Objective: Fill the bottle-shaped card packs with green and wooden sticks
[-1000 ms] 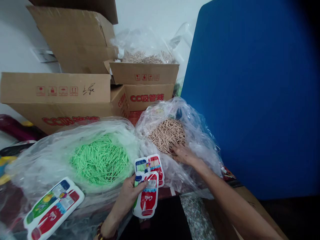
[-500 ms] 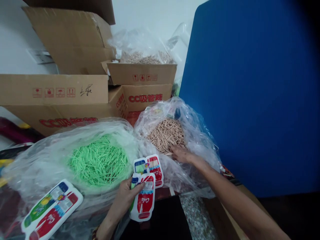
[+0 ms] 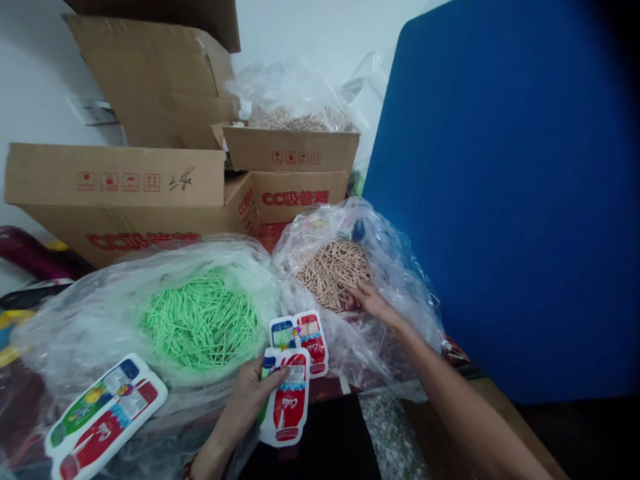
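My left hand [image 3: 255,393] grips a bottle-shaped candy packet [image 3: 287,400] printed "Cola" in red and green, thumb on its front. Another such packet [image 3: 313,343] lies just behind it, partly covered, against the plastic. At the near edge of the pile of thin brown straw candy sticks [image 3: 335,267], my right hand [image 3: 367,300] has its fingers curled down among the sticks. How many it grips is hidden. Left of it, a heap of green straw candy sticks [image 3: 203,320] lies in an opened clear plastic bag [image 3: 105,293].
A larger pair-shaped packet [image 3: 107,417] rests at the front left. Cardboard boxes [image 3: 125,177] stand along the back, one holding a bag of brown sticks [image 3: 300,120]. A tall blue panel [image 3: 500,200] rises at the right.
My right hand has drawn its fingers together in the brown sticks, where they lay more spread before. My left hand keeps its hold on the packet. The view has shifted slightly.
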A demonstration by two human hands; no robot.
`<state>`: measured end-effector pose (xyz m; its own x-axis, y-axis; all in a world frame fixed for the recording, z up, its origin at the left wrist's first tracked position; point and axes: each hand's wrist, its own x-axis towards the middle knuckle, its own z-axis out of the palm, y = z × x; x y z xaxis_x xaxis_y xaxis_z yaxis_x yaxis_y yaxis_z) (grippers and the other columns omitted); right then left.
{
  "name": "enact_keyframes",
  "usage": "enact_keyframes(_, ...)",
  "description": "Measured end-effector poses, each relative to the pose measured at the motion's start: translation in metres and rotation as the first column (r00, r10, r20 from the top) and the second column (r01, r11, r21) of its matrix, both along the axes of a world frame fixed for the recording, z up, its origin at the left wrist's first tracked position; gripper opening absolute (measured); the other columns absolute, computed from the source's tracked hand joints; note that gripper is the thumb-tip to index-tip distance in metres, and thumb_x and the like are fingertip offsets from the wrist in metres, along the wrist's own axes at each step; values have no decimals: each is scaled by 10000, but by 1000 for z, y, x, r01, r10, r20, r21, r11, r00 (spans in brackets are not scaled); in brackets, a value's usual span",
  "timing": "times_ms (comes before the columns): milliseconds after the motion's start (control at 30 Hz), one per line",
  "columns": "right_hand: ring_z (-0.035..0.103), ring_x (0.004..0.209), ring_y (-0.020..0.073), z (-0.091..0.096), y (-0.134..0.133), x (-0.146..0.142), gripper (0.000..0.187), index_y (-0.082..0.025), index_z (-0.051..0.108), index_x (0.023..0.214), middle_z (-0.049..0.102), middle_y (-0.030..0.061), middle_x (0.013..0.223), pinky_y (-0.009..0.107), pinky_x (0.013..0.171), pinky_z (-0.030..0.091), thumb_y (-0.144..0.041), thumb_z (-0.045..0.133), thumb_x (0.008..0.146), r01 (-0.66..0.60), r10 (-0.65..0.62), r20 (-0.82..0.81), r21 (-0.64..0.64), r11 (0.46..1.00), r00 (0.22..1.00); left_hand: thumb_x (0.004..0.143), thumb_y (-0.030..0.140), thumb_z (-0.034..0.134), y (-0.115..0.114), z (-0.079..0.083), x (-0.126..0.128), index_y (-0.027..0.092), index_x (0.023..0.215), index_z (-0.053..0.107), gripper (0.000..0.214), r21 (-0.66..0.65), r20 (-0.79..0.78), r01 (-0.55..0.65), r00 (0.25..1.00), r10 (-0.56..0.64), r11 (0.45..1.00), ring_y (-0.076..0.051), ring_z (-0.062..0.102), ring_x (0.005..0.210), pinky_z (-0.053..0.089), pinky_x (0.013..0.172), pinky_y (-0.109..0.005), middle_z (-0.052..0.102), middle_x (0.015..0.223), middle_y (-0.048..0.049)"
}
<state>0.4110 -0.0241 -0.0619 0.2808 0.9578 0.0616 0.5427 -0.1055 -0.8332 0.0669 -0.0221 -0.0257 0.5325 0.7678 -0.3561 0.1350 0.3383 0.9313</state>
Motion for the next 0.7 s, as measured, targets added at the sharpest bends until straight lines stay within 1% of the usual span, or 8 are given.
enact_keyframes(67, 584, 606, 166, -6, 2, -12, 380, -212, 547, 716, 650, 32, 684, 303, 616, 470, -508, 367, 872, 72, -64, -118, 64, 995, 991, 716, 369, 744, 0, -2, 1, 125, 849, 704, 282, 16, 15, 12, 1000, -12, 1000, -181, 641, 660, 516, 646, -267, 734, 788, -67)
enact_keyframes(167, 597, 664, 169, -21, 1, -30, 312, -220, 550, 805, 655, 15, 729, 303, 652, 474, -519, 462, 815, 173, -140, -239, 125, 977, 961, 722, 361, 743, -1, -3, 0, 124, 853, 702, 273, 6, 32, 6, 999, -6, 1000, -174, 637, 655, 515, 646, -266, 732, 791, -68)
enact_keyframes(267, 587, 661, 165, -33, -1, -40, 322, -221, 549, 810, 652, 7, 726, 290, 634, 466, -538, 498, 789, 242, -194, -296, 134, 961, 935, 706, 355, 758, -2, -1, -1, 124, 834, 700, 270, -17, 24, -6, 1000, 6, 1000, -158, 625, 612, 511, 626, -255, 725, 740, -53)
enact_keyframes(367, 574, 630, 164, -36, -2, -41, 379, -211, 547, 744, 634, 8, 680, 283, 600, 460, -578, 468, 796, 264, -220, -300, 115, 958, 928, 701, 352, 764, -3, 0, -1, 127, 838, 700, 271, -38, 19, -15, 1000, 16, 999, -150, 624, 596, 511, 620, -249, 725, 723, -43)
enact_keyframes(467, 563, 608, 166, -31, 0, -37, 399, -211, 542, 738, 609, 3, 640, 280, 591, 456, -586, 430, 814, 285, -257, -245, 86, 955, 935, 711, 346, 760, -4, -1, 0, 126, 857, 699, 271, -48, 39, -10, 999, 12, 999, -159, 642, 622, 516, 636, -254, 738, 759, -53)
enact_keyframes(567, 540, 571, 166, -19, 4, -27, 391, -216, 536, 744, 588, 4, 618, 278, 574, 431, -546, 365, 863, 321, -316, -110, 33, 946, 942, 722, 342, 753, -4, -4, 0, 129, 873, 696, 267, -49, 70, -1, 998, 5, 999, -163, 652, 634, 517, 637, -254, 742, 777, -55)
enact_keyframes(633, 562, 618, 178, -8, 8, -18, 325, -210, 552, 764, 612, 25, 660, 280, 603, 418, -471, 396, 878, 322, -322, 24, -14, 947, 947, 723, 346, 751, -4, -5, -2, 130, 864, 695, 264, -56, 71, -3, 997, 7, 998, -161, 651, 621, 517, 630, -254, 741, 762, -51)
enact_keyframes(700, 598, 725, 197, 2, 12, -10, 221, -200, 579, 781, 648, 53, 733, 281, 665, 413, -375, 472, 864, 292, -277, 163, -75, 954, 947, 716, 352, 755, -3, -6, -4, 129, 852, 695, 268, -63, 63, -16, 998, 20, 998, -165, 654, 612, 519, 622, -257, 742, 751, -50)
